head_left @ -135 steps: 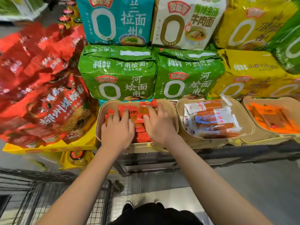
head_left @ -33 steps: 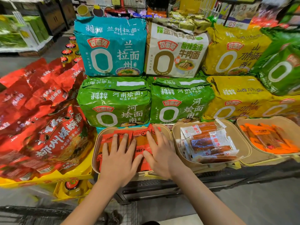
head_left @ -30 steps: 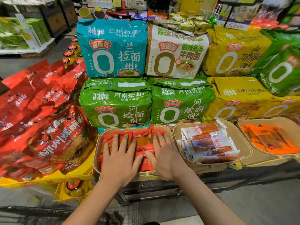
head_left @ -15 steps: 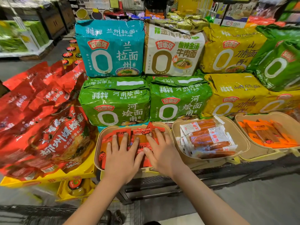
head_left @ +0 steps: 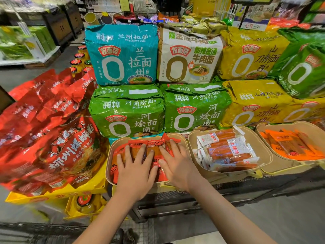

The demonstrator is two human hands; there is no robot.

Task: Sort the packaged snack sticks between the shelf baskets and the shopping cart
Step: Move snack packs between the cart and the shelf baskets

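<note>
While both forearms reach forward from the bottom of the view, the left hand (head_left: 135, 170) lies flat with its fingers spread and straight on the red snack stick packets (head_left: 154, 147) in the left basket (head_left: 110, 162). Just beside it, the right hand (head_left: 177, 163) presses down on the same packets, its fingers also straight and fanned, gripping nothing. The thumbs of the two hands nearly meet over the middle of the pile. This tan basket sits at the front edge of the shelf, above a dark metal ledge (head_left: 175, 198). To its right, touching it, the middle basket (head_left: 263, 155) holds white-labelled snack sticks (head_left: 226, 152) stacked crosswise, and the right basket (head_left: 281, 166) holds orange packets (head_left: 290, 147). A bit of wire shopping cart (head_left: 26, 231) shows at the lower left, blurred. Left of the baskets, red noodle bags (head_left: 49, 131) slump over a yellow tray (head_left: 58, 194). Behind the baskets stand two green noodle packs (head_left: 128, 111) side by side, with yellow packs (head_left: 255, 103) to their right. On top of them stand a teal pack (head_left: 123, 55) and a white pack (head_left: 190, 57).
</note>
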